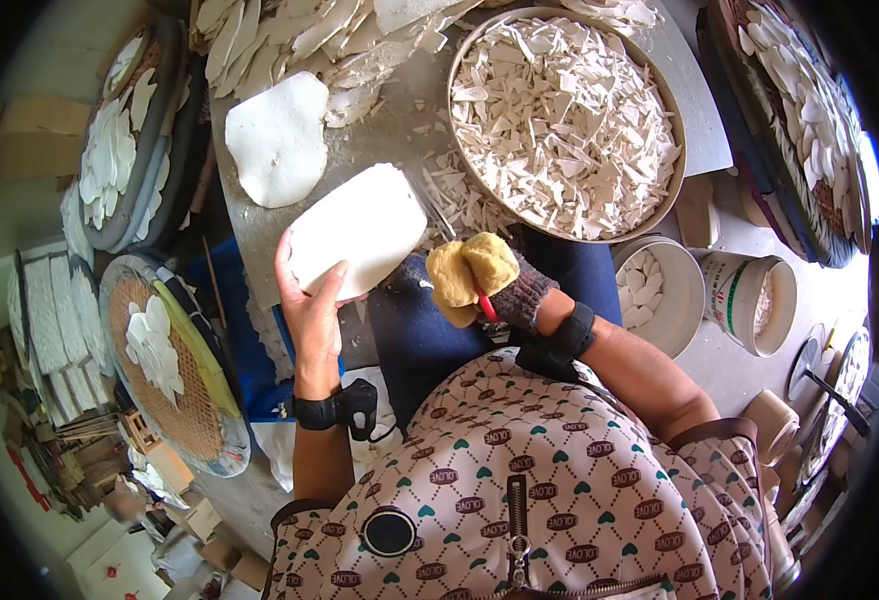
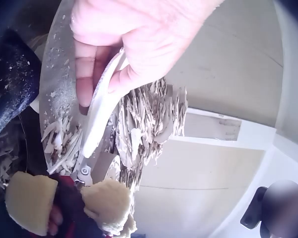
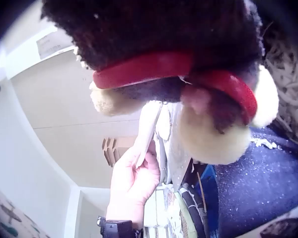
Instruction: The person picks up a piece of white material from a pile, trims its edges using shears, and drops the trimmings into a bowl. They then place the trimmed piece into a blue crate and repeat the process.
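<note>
While the left hand point(image 1: 312, 310) pinches the white sheet point(image 1: 360, 230) just left of the head frame's centre and the gloved right hand point(image 1: 490, 282) grips red-handled scissors point(image 1: 487, 306), I judge from afar that squeezing harder could crack the white sheet (it looks brittle)

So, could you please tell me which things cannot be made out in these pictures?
Left hand: some fingers lie under the white slab, head view.
Scissors: handles mostly hidden by yellow padding at the right hand, head view.
Pile of flat pieces: cut off by the top edge, head view.
Bucket lettering: too small to read, head view.
Round tray: floor covered by white chips, head view.
</note>
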A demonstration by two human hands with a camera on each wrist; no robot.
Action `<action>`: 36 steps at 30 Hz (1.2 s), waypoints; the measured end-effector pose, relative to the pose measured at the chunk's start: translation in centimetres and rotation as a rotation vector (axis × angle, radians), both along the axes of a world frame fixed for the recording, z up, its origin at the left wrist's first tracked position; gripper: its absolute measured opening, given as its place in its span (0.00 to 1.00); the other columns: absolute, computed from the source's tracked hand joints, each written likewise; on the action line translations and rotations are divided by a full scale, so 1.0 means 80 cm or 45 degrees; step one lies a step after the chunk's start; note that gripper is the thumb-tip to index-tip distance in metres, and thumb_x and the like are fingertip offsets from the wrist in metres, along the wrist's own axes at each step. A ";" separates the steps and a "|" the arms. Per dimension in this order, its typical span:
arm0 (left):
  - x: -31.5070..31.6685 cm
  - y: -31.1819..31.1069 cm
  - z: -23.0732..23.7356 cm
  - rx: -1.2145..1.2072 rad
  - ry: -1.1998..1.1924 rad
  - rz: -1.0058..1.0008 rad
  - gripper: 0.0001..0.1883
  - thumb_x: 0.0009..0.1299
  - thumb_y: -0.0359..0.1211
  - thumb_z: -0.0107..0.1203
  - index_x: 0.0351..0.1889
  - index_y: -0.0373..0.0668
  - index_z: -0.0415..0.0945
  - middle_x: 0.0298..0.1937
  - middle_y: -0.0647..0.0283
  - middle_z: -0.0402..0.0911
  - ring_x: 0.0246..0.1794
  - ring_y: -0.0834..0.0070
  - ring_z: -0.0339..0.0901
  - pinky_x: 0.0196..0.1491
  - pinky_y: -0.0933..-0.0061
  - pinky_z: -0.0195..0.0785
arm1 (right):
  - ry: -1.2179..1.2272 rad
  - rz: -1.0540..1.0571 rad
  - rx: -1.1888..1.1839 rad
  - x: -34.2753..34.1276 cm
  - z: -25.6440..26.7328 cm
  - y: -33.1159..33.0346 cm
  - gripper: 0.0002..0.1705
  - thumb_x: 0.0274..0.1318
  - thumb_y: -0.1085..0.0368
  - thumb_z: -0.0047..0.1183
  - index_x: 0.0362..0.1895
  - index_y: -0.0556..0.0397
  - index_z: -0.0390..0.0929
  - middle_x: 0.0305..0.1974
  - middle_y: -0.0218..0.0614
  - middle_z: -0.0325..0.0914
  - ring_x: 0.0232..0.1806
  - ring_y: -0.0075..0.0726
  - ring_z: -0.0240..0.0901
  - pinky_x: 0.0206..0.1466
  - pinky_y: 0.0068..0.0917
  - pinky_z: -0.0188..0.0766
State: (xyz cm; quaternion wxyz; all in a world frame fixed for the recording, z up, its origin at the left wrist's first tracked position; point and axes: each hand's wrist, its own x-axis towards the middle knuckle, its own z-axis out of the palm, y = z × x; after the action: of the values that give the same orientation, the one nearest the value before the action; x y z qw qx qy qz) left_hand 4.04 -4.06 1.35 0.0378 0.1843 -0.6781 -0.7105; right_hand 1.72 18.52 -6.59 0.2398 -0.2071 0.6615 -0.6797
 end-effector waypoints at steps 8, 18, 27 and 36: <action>-0.006 -0.007 0.011 -0.011 -0.083 -0.109 0.36 0.60 0.23 0.54 0.66 0.45 0.51 0.58 0.55 0.64 0.50 0.67 0.72 0.30 0.75 0.76 | -0.028 0.047 -0.034 0.000 0.001 0.005 0.13 0.48 0.60 0.53 0.38 0.52 0.76 0.35 0.42 0.78 0.38 0.48 0.74 0.42 0.34 0.71; -0.014 -0.012 0.015 -0.049 -0.047 -0.224 0.38 0.57 0.22 0.55 0.66 0.41 0.51 0.60 0.54 0.62 0.56 0.67 0.67 0.45 0.71 0.73 | 0.424 -0.133 -0.049 0.002 0.008 0.007 0.11 0.58 0.64 0.44 0.36 0.57 0.76 0.32 0.43 0.77 0.36 0.41 0.74 0.40 0.30 0.69; -0.029 0.029 0.014 0.035 0.188 -0.088 0.37 0.59 0.23 0.56 0.66 0.40 0.50 0.60 0.55 0.62 0.58 0.71 0.63 0.61 0.69 0.58 | 0.398 -0.215 -0.110 0.002 0.025 0.031 0.09 0.55 0.65 0.48 0.36 0.57 0.76 0.31 0.41 0.78 0.36 0.44 0.76 0.39 0.31 0.71; -0.045 0.118 -0.013 0.199 0.261 -0.029 0.39 0.62 0.20 0.53 0.67 0.44 0.41 0.62 0.56 0.59 0.60 0.67 0.62 0.60 0.65 0.62 | 0.147 -0.293 0.006 0.041 0.025 0.084 0.15 0.48 0.58 0.56 0.39 0.50 0.75 0.35 0.39 0.77 0.39 0.44 0.74 0.43 0.30 0.72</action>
State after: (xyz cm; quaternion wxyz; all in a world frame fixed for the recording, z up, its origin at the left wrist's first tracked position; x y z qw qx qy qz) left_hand 0.45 5.35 0.32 0.0844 0.1053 -0.6153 -0.7767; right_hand 5.02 25.27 -4.62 0.1222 -0.1680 0.6952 -0.6882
